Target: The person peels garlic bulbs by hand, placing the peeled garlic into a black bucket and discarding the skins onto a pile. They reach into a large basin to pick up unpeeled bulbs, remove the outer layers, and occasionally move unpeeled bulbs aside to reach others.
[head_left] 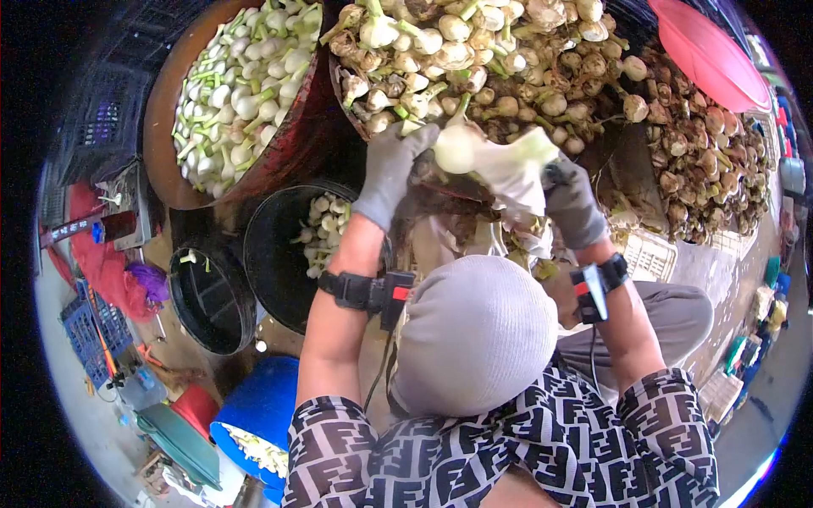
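My left hand (396, 168), in a grey glove, is closed at the side of a white garlic bulb (455, 151) with a short green stem. From the bulb a broad pale sheet of garlic skin (517, 173) stretches to the right, slightly blurred. My right hand (576, 199), also gloved, is closed at the far edge of that skin; its fingertips are partly hidden and dark. Just beyond both hands lies a large heap of unpeeled, soil-stained garlic (508, 72). Loose peelings (474, 233) hang and lie below the hands.
A rusty drum (161, 135) at left holds clean white bulbs. Near it stand a black bucket (262, 254) with some garlic and a smaller black bucket (212, 300). A blue barrel (275, 394) is at lower left. More brown garlic (703, 161) and a pink basin (711, 55) are at right.
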### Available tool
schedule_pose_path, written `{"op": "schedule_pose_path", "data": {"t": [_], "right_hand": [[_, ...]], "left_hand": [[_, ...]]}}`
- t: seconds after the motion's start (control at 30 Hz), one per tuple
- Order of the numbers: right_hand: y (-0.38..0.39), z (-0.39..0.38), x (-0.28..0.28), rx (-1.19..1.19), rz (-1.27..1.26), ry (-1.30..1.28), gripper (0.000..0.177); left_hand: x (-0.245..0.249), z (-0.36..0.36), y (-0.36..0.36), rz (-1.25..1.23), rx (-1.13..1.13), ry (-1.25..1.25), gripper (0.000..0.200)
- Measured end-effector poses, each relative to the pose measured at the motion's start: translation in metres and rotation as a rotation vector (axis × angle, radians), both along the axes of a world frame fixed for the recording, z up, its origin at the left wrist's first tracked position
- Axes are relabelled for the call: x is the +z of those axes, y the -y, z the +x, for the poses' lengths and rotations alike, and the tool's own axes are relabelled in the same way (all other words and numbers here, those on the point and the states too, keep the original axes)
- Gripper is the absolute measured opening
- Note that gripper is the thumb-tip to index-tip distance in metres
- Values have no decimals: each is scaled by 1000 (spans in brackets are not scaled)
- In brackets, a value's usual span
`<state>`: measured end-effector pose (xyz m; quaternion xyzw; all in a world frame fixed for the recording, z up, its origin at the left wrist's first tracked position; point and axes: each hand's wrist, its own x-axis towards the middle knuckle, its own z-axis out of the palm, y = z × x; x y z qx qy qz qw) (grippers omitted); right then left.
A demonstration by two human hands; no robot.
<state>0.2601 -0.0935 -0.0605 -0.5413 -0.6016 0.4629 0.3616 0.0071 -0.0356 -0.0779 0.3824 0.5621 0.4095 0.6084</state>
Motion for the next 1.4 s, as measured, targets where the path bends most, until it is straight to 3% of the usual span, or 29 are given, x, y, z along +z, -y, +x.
{"op": "schedule_pose_path", "data": {"t": [0.07, 0.1, 0.13, 0.17, 0.23, 0.3, 0.33, 0.37, 0.43, 0.47, 0.53, 0.57, 0.6, 0.67, 0.77, 0.8, 0.87, 0.97, 1.07, 1.17, 1.23, 1.27, 1.37, 1.4], "right_hand": [[11, 27, 6, -55, 63, 126, 20], [25, 46, 0, -153, 299, 323, 22], [37, 65, -5, -248, 541, 520, 24], [41, 82, 5, -279, 227, 310, 24], [55, 123, 16, -242, -79, 327, 22], [63, 132, 25, -113, -96, 466, 12], [61, 127, 36, -52, -118, 379, 6], [62, 125, 40, -16, -275, 305, 15], [49, 105, 46, 224, -728, 549, 39], [42, 84, 57, 463, -758, 861, 40], [47, 80, 46, 426, -219, 1078, 38], [39, 80, 41, 324, -302, 1002, 36], [21, 70, 39, 223, -384, 925, 35], [0, 57, 25, 211, -63, 692, 35], [-34, 9, 0, 294, -327, 542, 34], [-46, -8, -9, 364, -387, 561, 35], [-62, -23, -71, 559, 0, 663, 34], [-76, -38, -147, 666, -262, 703, 28], [-87, -63, -92, 861, -401, 956, 23], [-81, -17, -165, 827, 152, 727, 23], [-93, -31, -106, 866, -82, 926, 22], [-97, -36, -80, 881, -204, 1024, 22], [-92, -30, -62, 769, -218, 1112, 21], [-86, -26, -55, 706, -50, 959, 20]], "left_hand": [[13, -9, 4, 38, -18, 167, 23], [30, -20, 4, -96, -207, 53, 25], [26, -29, 5, -43, -214, 102, 24], [17, -38, 7, 12, -221, 150, 24], [5, -53, 8, 87, -195, 294, 23], [4, -60, 7, 51, -5, 481, 23], [3, -65, 5, 33, 90, 574, 24], [-7, -78, 1, 82, 40, 675, 25], [-12, -90, -3, 82, 147, 737, 26], [-12, -95, -4, 69, 219, 788, 26], [-1, -102, -11, 31, 331, 898, 26], [3, -103, -13, 68, 613, 759, 27], [-2, -117, -19, 95, 614, 978, 30], [-10, -151, -36, 253, 535, 1172, 34], [18, -136, -34, 149, 726, 1114, 37], [15, -131, -32, 117, 583, 1119, 37], [3, -121, -27, 53, 305, 1113, 38], [-7, -97, -13, -5, 326, 997, 41], [-15, -83, 1, -84, 350, 952, 40], [-10, -73, 9, -74, 290, 772, 35], [-3, -62, 13, -59, 244, 661, 34], [0, -53, 13, -14, 185, 540, 34], [5, -21, 18, 172, -30, 104, 40], [6, -9, 20, 269, -124, -86, 47]]}}
